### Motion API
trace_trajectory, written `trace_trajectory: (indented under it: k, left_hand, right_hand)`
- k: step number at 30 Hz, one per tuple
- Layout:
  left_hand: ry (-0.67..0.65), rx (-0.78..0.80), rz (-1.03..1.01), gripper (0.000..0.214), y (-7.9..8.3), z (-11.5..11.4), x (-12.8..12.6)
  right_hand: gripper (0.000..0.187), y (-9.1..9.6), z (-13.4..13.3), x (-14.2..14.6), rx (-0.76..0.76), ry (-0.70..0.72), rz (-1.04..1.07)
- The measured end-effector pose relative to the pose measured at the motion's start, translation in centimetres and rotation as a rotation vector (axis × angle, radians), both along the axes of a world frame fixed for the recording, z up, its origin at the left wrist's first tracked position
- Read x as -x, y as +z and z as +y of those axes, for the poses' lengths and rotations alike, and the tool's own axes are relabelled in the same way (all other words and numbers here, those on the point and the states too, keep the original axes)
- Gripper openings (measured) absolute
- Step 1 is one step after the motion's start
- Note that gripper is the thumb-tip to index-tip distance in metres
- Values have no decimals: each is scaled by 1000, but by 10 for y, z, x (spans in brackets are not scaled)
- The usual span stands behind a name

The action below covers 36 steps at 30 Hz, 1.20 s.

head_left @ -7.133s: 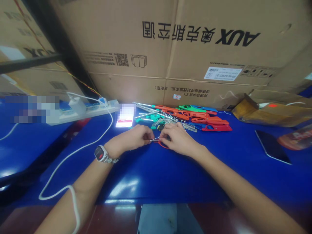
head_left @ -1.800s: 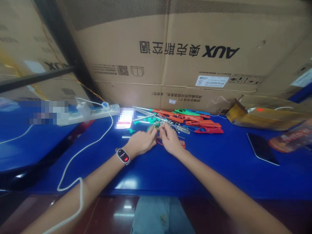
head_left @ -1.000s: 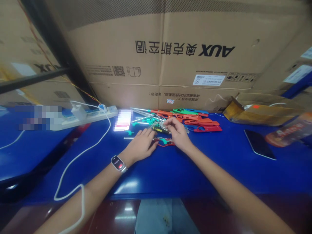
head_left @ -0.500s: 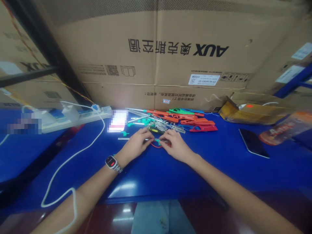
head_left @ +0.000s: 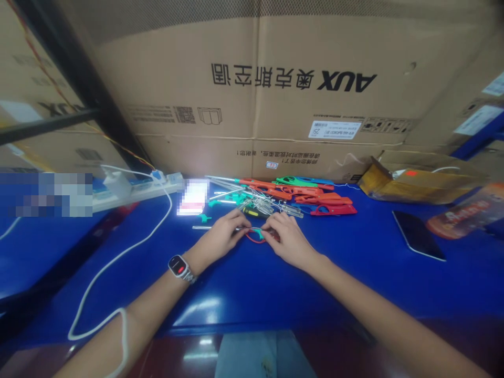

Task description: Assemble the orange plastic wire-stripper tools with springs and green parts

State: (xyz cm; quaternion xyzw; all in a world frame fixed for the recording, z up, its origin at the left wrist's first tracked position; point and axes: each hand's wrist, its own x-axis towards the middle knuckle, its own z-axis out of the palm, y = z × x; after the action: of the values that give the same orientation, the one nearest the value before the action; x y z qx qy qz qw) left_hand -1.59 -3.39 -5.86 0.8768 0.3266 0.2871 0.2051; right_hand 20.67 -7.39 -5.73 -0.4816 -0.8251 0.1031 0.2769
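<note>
My left hand [head_left: 222, 239] and my right hand [head_left: 284, 239] meet on the blue table [head_left: 244, 283], fingertips pinched together. Between them lies a small red piece [head_left: 255, 237] with a teal bit on it, and a thin metal rod [head_left: 205, 228] runs out to the left under my left fingers. Both hands are closed on these parts. Just behind them lies a pile of red, green and blue plastic handles [head_left: 311, 193] mixed with several metal rods [head_left: 255, 202] and small teal pieces [head_left: 232, 198]. My left wrist carries a watch [head_left: 178, 266].
A large AUX cardboard box [head_left: 275, 89] stands right behind the pile. A white power strip [head_left: 129, 190] with a white cable [head_left: 118, 262] lies at left, beside a lit phone [head_left: 192, 197]. A dark phone [head_left: 418, 234] and an open brown carton [head_left: 417, 181] sit at right.
One second ago my right hand reached into the pile; it has come back down to the red piece, and my left fingers have closed on the rod beside it.
</note>
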Motion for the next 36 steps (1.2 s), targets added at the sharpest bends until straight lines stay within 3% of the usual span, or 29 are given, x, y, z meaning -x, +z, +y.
trace_trajectory:
  k: [5, 23, 30, 36]
  left_hand:
    - [-43, -63, 35, 20, -5, 3, -1]
    - [0, 68, -33, 12, -1, 0, -2]
    - [-54, -128, 65, 20, 3, -1, 1]
    - [-56, -229, 285, 28, 14, -9, 3]
  right_hand:
    - [6, 0, 0, 0, 7, -3, -4]
    - [9, 5, 0, 0, 42, 3, -29]
    - [9, 5, -2, 1, 14, 2, -31]
    - [9, 6, -2, 1, 10, -1, -44]
